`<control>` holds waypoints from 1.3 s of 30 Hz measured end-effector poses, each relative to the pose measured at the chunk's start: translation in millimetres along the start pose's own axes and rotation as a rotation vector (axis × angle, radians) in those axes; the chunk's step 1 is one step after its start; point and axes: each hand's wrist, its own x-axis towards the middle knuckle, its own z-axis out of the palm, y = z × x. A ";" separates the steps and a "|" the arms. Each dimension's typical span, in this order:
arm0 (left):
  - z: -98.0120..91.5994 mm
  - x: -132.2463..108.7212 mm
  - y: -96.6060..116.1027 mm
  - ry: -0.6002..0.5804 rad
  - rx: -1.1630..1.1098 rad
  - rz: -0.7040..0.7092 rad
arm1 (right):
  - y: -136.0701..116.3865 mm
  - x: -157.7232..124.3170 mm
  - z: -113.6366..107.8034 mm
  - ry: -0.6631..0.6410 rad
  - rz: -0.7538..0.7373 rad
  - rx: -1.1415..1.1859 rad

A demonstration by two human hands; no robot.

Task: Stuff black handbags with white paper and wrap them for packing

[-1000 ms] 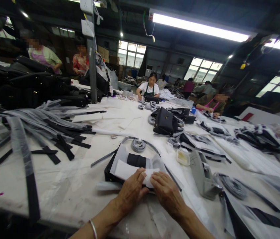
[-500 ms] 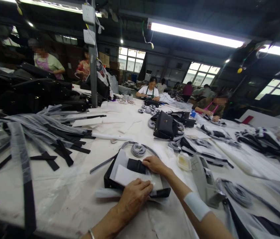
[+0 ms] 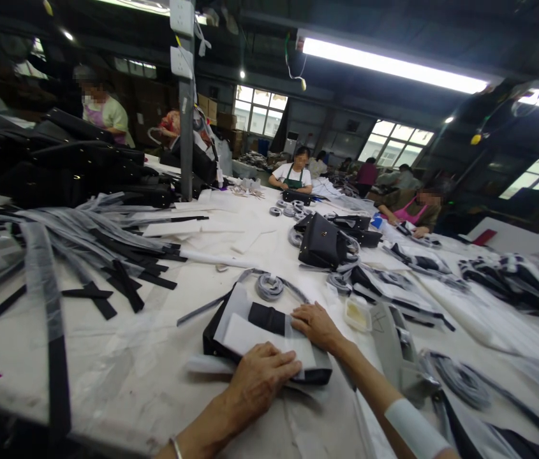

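Note:
A black handbag (image 3: 212, 327) lies on the table in front of me, with white foam sheet (image 3: 246, 335) over its upper face. My left hand (image 3: 263, 376) rests on the sheet near the bag's lower edge, its fingers stretched out. My right hand (image 3: 317, 325) lies flat on the bag's upper right side, its fingers extended beside a black folded piece (image 3: 266, 317). Neither hand grips anything. A coiled, grey-wrapped strap (image 3: 270, 287) sits just beyond the bag. Clear film shows under my fingers.
Film-wrapped black strips (image 3: 101, 239) spread over the left. At right stand a grey tape dispenser (image 3: 396, 344) and a small tub (image 3: 358, 313). Another black handbag (image 3: 323, 241) is farther back. A metal post (image 3: 187, 140) rises behind the strips. People work across the table.
My right hand has moved right from the black folded piece, and its bent fingers now lie flat. My left hand stays on the sheet. The view has shifted slightly.

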 end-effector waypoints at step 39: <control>-15.8 0.3 0.5 -0.148 -0.108 -0.020 | -19.1 -129.1 2.9 0.443 -0.254 0.261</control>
